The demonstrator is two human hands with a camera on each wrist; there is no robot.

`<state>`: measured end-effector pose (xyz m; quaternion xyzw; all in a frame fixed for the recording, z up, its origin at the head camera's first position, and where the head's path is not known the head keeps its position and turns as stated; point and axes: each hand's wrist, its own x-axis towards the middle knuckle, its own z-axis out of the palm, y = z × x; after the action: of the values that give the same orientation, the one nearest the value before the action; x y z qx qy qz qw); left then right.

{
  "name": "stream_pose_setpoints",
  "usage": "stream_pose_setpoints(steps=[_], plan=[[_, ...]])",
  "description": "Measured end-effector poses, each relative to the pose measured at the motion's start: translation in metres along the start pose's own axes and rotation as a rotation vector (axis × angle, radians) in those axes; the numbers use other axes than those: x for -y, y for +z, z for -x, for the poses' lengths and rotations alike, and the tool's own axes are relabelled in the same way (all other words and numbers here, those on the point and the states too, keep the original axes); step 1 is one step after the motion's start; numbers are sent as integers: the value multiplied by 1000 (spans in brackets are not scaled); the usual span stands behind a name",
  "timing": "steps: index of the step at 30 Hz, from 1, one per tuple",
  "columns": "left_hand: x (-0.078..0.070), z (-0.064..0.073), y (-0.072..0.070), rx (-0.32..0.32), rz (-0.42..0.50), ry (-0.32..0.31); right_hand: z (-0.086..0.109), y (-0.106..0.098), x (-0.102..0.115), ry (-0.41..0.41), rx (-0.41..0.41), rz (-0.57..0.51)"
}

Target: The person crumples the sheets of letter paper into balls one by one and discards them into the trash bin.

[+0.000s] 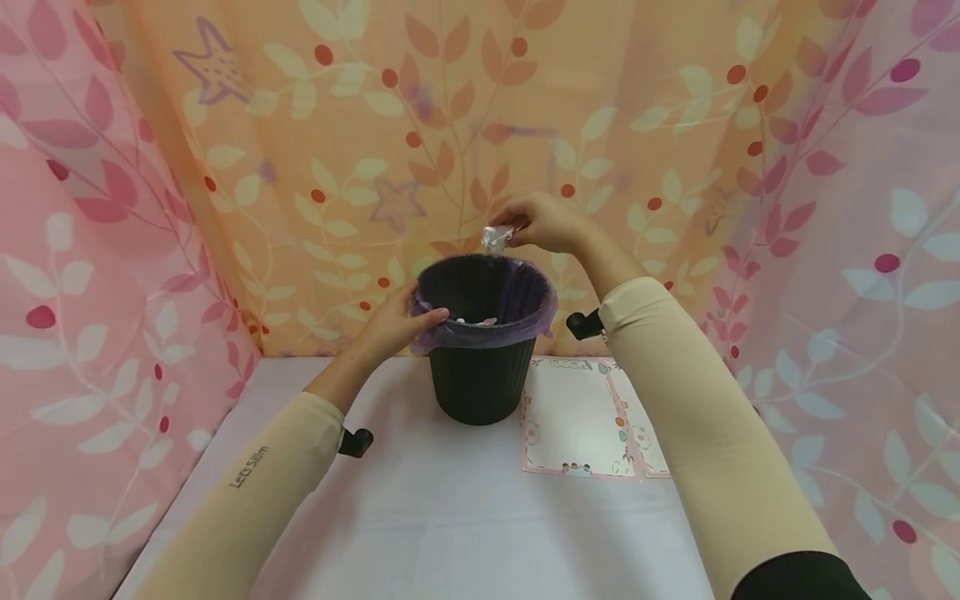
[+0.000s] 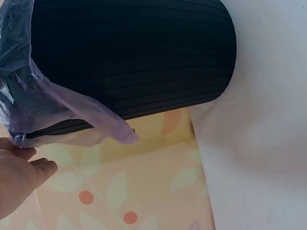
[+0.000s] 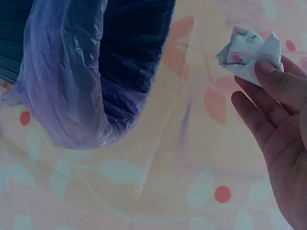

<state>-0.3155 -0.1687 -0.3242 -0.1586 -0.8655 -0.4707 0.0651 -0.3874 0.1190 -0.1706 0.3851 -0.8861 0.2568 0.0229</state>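
Observation:
A black trash bin (image 1: 480, 383) stands upright on the table, its rim wrapped in a purple plastic liner (image 1: 510, 335). My left hand (image 1: 392, 325) grips the left side of the lined rim, thumb over the edge and fingers outside. Above the far right part of the rim, my right hand (image 1: 546, 223) holds a crumpled paper (image 1: 497, 238). In the right wrist view, thumb and fingers pinch this white paper (image 3: 252, 55), which shows small coloured prints, apart from the bin's mouth. Some pale scraps (image 1: 480, 322) show inside the bin, partly hidden by the near rim.
Two white sheets with pink decorated borders, the larger sheet (image 1: 576, 417) in front, lie on the table right of the bin. The white tabletop (image 1: 450, 525) meets a leaf-patterned orange curtain (image 1: 337, 250) behind. Pink patterned curtains (image 1: 90, 292) flank both sides.

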Motion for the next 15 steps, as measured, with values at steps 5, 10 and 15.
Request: stream_pose_setpoints(steps=[5,10,15], plan=[[-2,0,1,7,-2,-12,-3,1,-4,18,15,-16],[-3,2,0,10,-2,-32,-10,2,-4,23,22,-16],[-3,2,-2,-1,-30,-37,-19,5,-1,15,37,-16]])
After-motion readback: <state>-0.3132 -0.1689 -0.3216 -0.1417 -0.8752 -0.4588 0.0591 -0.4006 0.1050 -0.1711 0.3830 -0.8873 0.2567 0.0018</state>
